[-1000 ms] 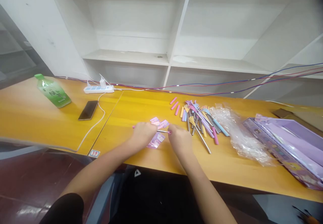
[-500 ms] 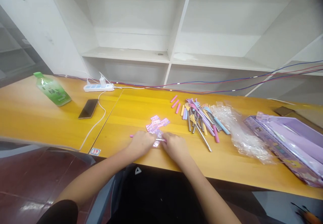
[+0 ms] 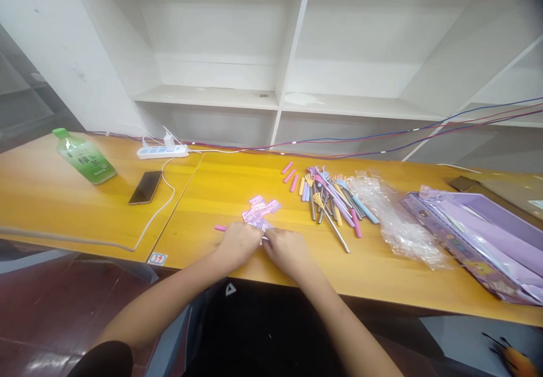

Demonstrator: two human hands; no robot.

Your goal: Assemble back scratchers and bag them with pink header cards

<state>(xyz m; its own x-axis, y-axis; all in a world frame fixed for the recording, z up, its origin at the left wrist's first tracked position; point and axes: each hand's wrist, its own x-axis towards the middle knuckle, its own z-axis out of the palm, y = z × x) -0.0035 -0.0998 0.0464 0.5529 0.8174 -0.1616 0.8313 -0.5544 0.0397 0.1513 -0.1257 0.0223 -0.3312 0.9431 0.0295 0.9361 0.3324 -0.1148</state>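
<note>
Close to the front edge of the yellow-brown wooden table (image 3: 212,181), a slim silver rod with a pink grip (image 3: 220,228) lies across the person's front, its long axis running left to right and roughly along that edge. Both hands are closed on it: the left hand (image 3: 240,244) wraps the middle, with the pink end poking out beyond its outer side, while the right hand (image 3: 288,248) pinches the opposite end, its fingers curled. The hands nearly meet, so neither is clearly nearer; just a short glint of metal shows between them, and whatever the right fingers cover cannot be made out. The visible grip looks smooth, rounded and evenly pink. Just beyond the knuckles lie small pink-and-purple printed cards (image 3: 258,210), overlapping in a loose fan. Off to the right of the right hand, and farther back, sits a heap of metal-shafted scratchers with colourful claw-shaped heads (image 3: 335,196); one yellow-headed scratcher (image 3: 337,232) slants out of it toward the front edge. Short pink tubes (image 3: 293,183) rest behind the heap's left side, crumpled clear plastic wrapping (image 3: 388,218) is against its right, and a purple patterned package (image 3: 470,241) lies farther right.
</note>
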